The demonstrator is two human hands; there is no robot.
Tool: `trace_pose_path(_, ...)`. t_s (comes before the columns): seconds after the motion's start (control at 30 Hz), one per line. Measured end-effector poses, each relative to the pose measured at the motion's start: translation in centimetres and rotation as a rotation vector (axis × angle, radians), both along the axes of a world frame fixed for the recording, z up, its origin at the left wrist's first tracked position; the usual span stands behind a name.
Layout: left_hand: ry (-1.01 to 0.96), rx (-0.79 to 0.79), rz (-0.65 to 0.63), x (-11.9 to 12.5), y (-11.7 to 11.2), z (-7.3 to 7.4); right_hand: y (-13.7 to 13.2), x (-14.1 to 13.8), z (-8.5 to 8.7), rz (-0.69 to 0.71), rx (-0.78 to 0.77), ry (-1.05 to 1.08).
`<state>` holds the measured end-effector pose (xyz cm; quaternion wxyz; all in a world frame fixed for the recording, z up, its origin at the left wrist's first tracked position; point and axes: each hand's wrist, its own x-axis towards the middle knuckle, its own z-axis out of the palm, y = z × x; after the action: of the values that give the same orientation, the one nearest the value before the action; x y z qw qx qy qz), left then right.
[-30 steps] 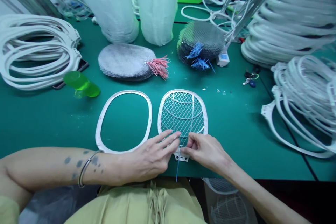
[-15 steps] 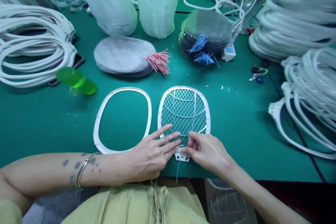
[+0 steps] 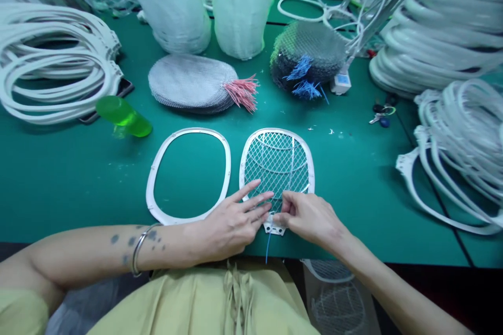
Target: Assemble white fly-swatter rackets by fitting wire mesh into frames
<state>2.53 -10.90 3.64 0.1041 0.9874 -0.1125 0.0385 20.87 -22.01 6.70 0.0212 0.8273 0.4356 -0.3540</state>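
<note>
A white plastic racket frame (image 3: 277,132) lies on the green mat, holding a diamond wire mesh (image 3: 277,165) with curved and straight metal strips over it. My left hand (image 3: 231,225) rests on the lower left of the mesh, its fingers apart. My right hand (image 3: 310,217) pinches the bottom of the mesh, just above a white plastic neck piece (image 3: 274,228). A thin blue wire (image 3: 268,248) hangs from that piece over the mat's edge. To the left, touching my left wrist, lies a bare white oval frame (image 3: 188,130).
Coiled stacks of white frames (image 3: 58,57) (image 3: 444,26) rise on both sides. Mesh stacks with pink wires (image 3: 188,81) and blue wires (image 3: 306,52) lie ahead, beside a green bottle (image 3: 123,116), keys (image 3: 381,115), and tall white bags (image 3: 168,5).
My hands stay at the bottom of the mesh frame, with only slight finger shifts. The whole view has shifted a little as my head moves.
</note>
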Motion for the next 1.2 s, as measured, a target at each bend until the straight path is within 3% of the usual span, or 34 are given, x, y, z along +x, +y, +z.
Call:
trace_pose_path(0.13, 0.025, -0.092, 0.059, -0.4, 0.2, 0.3, -0.9, -0.1, 0.0, 0.013, 0.053, 0.016)
trace_pose_path(0.23, -0.002, -0.187, 0.162, -0.3, 0.4, 0.3, -2.2, -0.5, -0.3, -0.004, 0.182, 0.021)
trace_pose_path(0.37, -0.071, -0.317, 0.28, 0.7, 0.4, -0.2, -4.6, -1.9, -0.9, 0.048, 0.576, -0.133)
trace_pose_path(0.47, -0.067, -0.393, 0.266, 1.5, 0.5, -0.5, -6.2, -3.2, -1.6, 0.209, 0.86, -0.204)
trace_pose_path(0.53, -0.046, -0.435, 0.249, 1.7, 0.6, -0.8, -7.0, -3.8, -2.2, 0.283, 0.955, -0.243)
trace_pose_path(0.73, -0.081, -0.368, 0.197, 1.2, 0.5, -1.4, -7.8, -4.0, -3.4, 0.303, 0.983, -0.246)
trace_pose_path(1.0, -0.142, -0.245, 0.19, 1.3, -0.1, -1.2, -7.6, -3.6, -3.2, 0.313, 0.961, -0.192)
trace_pose_path(1.2, -0.205, -0.265, 0.173, 1.2, 0.0, -1.2, -7.5, -3.5, -3.0, 0.286, 0.956, -0.176)
